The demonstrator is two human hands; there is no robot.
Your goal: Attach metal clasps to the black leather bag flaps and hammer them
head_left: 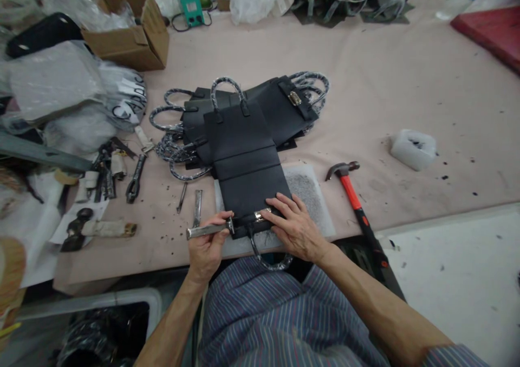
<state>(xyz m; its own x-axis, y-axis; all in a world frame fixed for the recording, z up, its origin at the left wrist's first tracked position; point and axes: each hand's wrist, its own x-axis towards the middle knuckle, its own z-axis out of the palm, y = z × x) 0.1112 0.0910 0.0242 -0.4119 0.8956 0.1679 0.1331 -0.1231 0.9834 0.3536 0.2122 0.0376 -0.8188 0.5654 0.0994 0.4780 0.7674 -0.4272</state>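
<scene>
Between my hands lies a black leather bag panel (252, 180), its wrapped handle (271, 264) hanging over the table edge toward me. My left hand (206, 250) is closed around a metal punch (208, 230), whose end reaches the panel's left side. Fingers spread, my right hand (296, 226) lies flat on the panel, fingertips beside a shiny metal clasp (262, 214). Under the panel is a pale speckled slab (312, 193). More black bag panels (280, 109) with plastic-wrapped handles are piled just beyond.
A claw hammer (357, 210) with a red-black handle lies right of the slab. Left are another metal punch (197, 207), a wrapped-handle hammer (99, 229) and pliers (136, 178). A cardboard box (125, 44) stands at the back left; a white block (413, 149) sits right.
</scene>
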